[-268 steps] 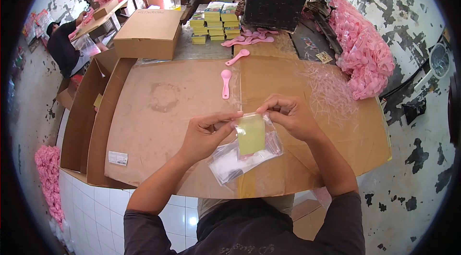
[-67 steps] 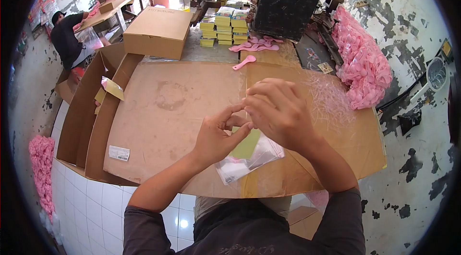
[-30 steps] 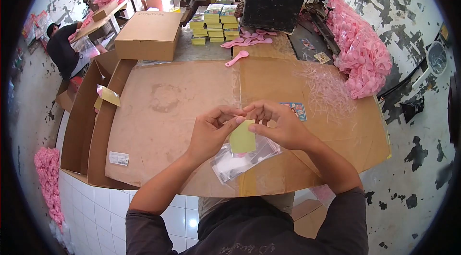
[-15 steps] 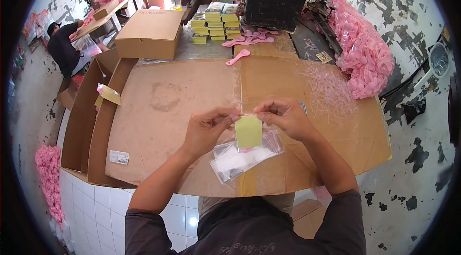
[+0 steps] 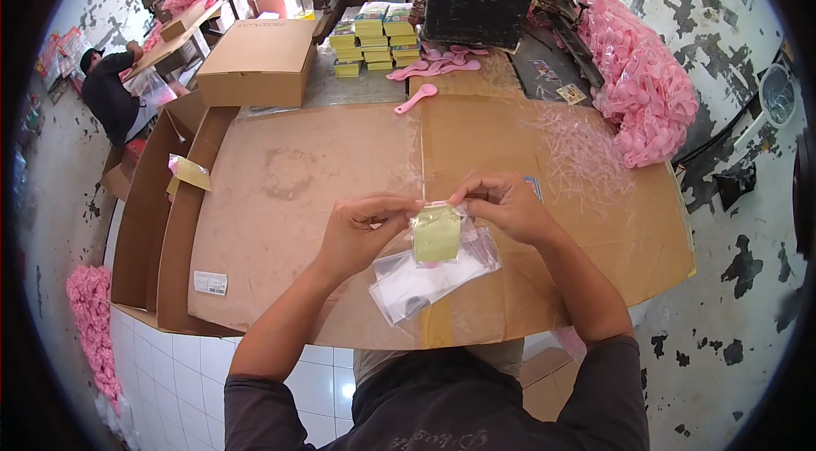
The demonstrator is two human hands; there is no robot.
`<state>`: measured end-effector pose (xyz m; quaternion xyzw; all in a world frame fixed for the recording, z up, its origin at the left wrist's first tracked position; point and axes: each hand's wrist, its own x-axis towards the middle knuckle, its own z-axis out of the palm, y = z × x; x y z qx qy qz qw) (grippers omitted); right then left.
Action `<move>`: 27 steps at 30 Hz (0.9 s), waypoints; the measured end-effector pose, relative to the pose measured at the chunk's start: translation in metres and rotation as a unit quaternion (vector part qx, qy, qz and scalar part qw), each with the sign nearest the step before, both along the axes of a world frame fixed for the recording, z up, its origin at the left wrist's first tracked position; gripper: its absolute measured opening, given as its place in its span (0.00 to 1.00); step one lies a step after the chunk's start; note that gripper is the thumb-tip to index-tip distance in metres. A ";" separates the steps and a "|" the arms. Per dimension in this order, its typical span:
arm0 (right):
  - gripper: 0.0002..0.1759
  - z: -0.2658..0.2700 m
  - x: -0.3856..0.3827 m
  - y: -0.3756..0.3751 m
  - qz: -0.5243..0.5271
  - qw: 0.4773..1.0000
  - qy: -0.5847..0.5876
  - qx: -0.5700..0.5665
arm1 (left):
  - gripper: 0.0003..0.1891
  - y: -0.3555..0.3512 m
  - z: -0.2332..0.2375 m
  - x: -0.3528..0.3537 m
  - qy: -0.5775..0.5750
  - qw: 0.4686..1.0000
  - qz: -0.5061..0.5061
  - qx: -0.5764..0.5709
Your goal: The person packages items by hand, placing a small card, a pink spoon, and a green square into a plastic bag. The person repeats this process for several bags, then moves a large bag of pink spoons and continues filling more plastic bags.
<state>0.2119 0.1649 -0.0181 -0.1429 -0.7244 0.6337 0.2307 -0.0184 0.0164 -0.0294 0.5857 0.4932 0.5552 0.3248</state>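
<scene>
A small clear plastic bag with a yellow-green card inside hangs upright between my hands. A bit of pink shows at its lower edge; what it belongs to is hidden behind the card. My left hand pinches the bag's top left corner between thumb and finger. At the top right corner, my right hand pinches in the same way. Beneath the bag, a stack of flat clear bags lies on the cardboard. One pink measuring spoon rests farther away, beyond both hands.
An open cardboard box along the left holds a packed bag. A closed carton, stacks of cards and more pink spoons stand behind. Pink spoons are heaped at right, near plastic strips. A co-worker sits far left.
The bag's clear film now shows glare over the card and at its top edge. Both hands keep their pinch in nearly the same place. The camera view has shifted slightly.
</scene>
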 end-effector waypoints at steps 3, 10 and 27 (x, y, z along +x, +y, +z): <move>0.09 0.001 0.001 0.002 0.007 0.998 0.009 0.056 | 0.11 0.001 -0.003 -0.001 -0.044 0.998 -0.010 -0.035; 0.10 0.003 0.005 0.005 0.003 0.995 -0.021 0.101 | 0.11 0.002 -0.008 -0.001 -0.068 0.996 -0.009 -0.049; 0.20 0.001 -0.005 -0.005 0.002 1.000 -0.020 0.013 | 0.16 0.006 -0.005 0.004 -0.137 0.987 0.023 -0.082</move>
